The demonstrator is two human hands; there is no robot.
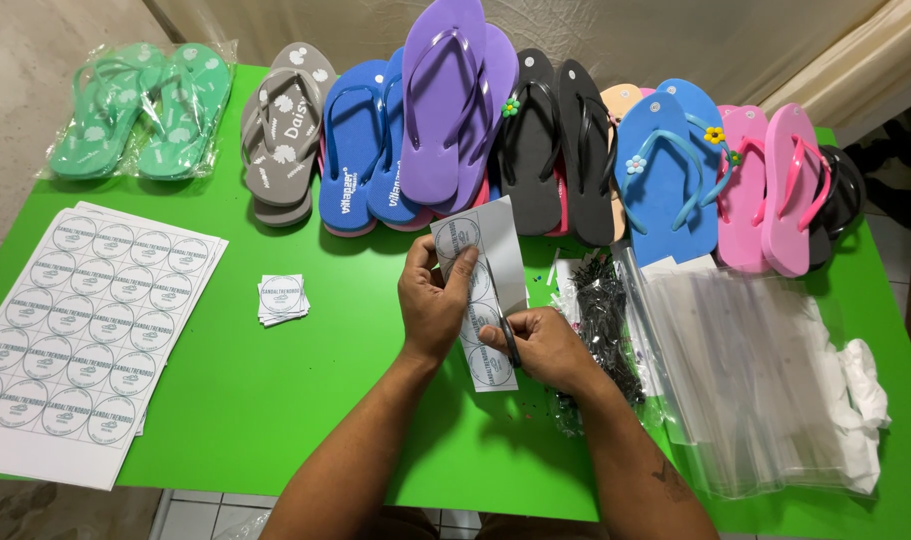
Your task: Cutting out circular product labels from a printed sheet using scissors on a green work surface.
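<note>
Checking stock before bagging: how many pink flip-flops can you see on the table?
2 pink flip-flops, side by side at the right end of the row on the green table, between the blue pair and a black one. Pink edges under other pairs may hide more.

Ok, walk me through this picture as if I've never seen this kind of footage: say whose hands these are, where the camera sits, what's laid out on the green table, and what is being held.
There is no machine here. The single view comes from a camera worn on a person's head, looking down at their own two bare hands over a green table.

The left hand holds up a strip of round printed labels. The right hand grips dark-handled scissors against that strip.

Along the far edge lies a row of flip-flops in grey, blue, purple, black and pink, plus a green pair in a clear bag. At left sit full label sheets, with a small stack of cut square labels beside them. At right lie a pile of small black fasteners, clear plastic bags and some white wrapping.
</note>
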